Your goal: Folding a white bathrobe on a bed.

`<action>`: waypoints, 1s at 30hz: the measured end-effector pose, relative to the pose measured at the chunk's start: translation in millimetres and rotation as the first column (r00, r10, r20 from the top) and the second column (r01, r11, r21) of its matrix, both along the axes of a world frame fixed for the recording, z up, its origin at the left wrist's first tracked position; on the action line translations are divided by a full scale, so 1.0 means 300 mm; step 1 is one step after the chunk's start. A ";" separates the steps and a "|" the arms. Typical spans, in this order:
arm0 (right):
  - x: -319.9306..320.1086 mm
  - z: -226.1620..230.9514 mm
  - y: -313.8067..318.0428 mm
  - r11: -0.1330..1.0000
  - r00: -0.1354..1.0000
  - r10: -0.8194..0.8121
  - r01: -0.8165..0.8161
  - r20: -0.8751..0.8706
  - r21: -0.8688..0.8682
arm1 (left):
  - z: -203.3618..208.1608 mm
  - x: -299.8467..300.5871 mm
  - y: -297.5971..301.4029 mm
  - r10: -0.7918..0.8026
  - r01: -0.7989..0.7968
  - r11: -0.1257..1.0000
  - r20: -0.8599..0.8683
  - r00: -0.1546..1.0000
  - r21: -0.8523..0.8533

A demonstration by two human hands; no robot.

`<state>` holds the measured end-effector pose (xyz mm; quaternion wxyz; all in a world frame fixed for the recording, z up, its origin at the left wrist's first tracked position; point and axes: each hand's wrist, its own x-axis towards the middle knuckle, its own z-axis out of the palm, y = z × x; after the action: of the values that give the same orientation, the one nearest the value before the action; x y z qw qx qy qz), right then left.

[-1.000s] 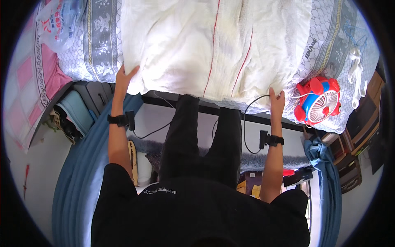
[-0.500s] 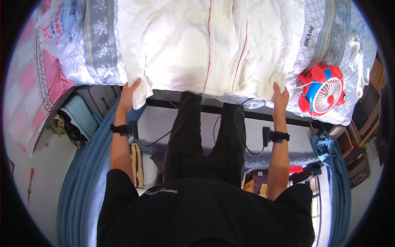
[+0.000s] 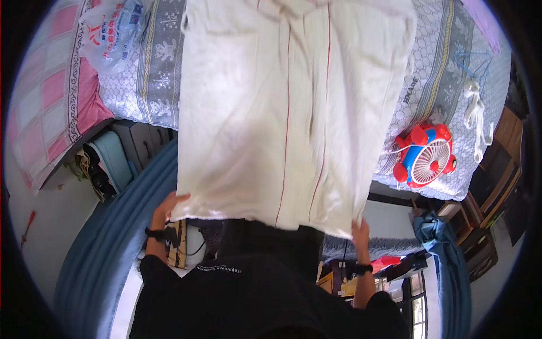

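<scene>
A large cream-white blanket with thin red stripes stretches from the bed toward my body. Its near edge is pulled out past the bed and hangs over my legs. At its near left corner my left hand is closed on the cloth. The near right corner is pinched in my right hand, a little lower. Between the hands the cloth is fairly taut, with some lengthwise creases around the red stripes.
A red and blue fan lies on the bed to the right, near white straps and a blue hanger. At upper left is a clear plastic bag. Blue curtains hang at left, with a second blue curtain at right.
Both hands have drawn the blanket's near edge toward my body, off the bed. The cloth is now longer and flatter, covering most of my legs. My view has shifted slightly.
</scene>
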<state>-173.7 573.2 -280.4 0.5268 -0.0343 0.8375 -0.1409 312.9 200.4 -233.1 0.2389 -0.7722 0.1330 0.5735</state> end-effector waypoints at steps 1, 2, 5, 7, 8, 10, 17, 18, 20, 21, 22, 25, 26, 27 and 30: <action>0.016 0.071 -0.032 0.983 0.995 0.025 -0.043 0.097 0.180 | 0.046 0.026 0.020 0.022 -0.024 0.998 0.045 0.999 0.050; 0.020 0.075 0.119 0.979 0.986 -0.107 0.082 0.128 0.184 | 0.070 0.010 0.032 0.099 -0.098 0.995 -0.016 0.995 0.031; 0.029 0.152 0.045 0.797 0.825 -0.525 0.390 0.211 0.461 | 0.099 0.121 0.079 0.231 -0.227 0.973 -0.125 0.965 0.044; -0.025 0.152 -0.012 0.732 0.728 -0.653 0.536 0.207 0.421 | 0.084 0.152 0.056 0.290 -0.295 0.956 -0.171 0.942 -0.003; -0.058 0.173 -0.093 0.736 0.719 -0.663 0.576 0.208 0.355 | 0.089 0.123 0.019 0.342 -0.358 0.933 -0.221 0.913 -0.037; -0.130 0.220 -0.264 0.721 0.692 -0.693 0.666 0.202 0.190 | 0.084 0.047 -0.053 0.414 -0.469 0.875 -0.317 0.853 -0.118; -0.444 0.267 -0.783 0.814 0.819 0.279 -0.479 -0.502 -0.328 | 0.023 -0.245 -0.521 0.403 -0.790 0.510 -0.717 0.570 -0.341; -0.490 0.258 -0.860 0.790 0.762 0.293 -0.533 -0.577 -0.303 | -0.040 -0.284 -0.603 0.362 -0.818 0.455 -0.766 0.531 -0.352; -0.633 0.185 -1.024 0.770 0.908 -0.099 -0.189 -0.407 -0.610 | -0.123 -0.383 -0.783 0.238 -0.836 0.386 -0.833 0.499 -0.390; -0.721 0.136 -1.081 0.580 0.891 -0.452 0.255 -0.046 -0.774 | -0.165 -0.460 -0.873 0.162 -0.830 0.387 -0.856 0.491 -0.402; -0.844 0.081 -1.132 0.428 0.882 -0.449 0.355 0.145 -0.831 | -0.190 -0.538 -0.963 0.159 -0.846 0.365 -0.869 0.468 -0.389; -0.964 -0.023 -1.457 0.136 0.685 -0.592 0.604 0.424 -0.786 | -0.243 -0.721 -1.201 0.090 -0.903 0.267 -0.924 0.373 -0.338; -0.994 -0.031 -1.545 0.113 0.682 -0.598 0.592 0.421 -0.798 | -0.246 -0.786 -1.256 0.088 -0.909 0.254 -0.928 0.361 -0.330; -1.026 -0.035 -1.617 0.089 0.681 -0.602 0.577 0.417 -0.812 | -0.241 -0.846 -1.309 0.049 -0.896 0.223 -0.914 0.403 -0.383; -1.103 -0.053 -1.768 0.045 0.700 -0.585 0.532 0.409 -0.846 | -0.284 -0.903 -1.442 -0.009 -0.920 0.177 -0.935 0.353 -0.349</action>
<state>-504.7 42.7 -296.4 0.2871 -0.0062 0.5500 -0.7842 42.0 -232.0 -318.3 -0.5245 -0.4092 0.2128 0.7156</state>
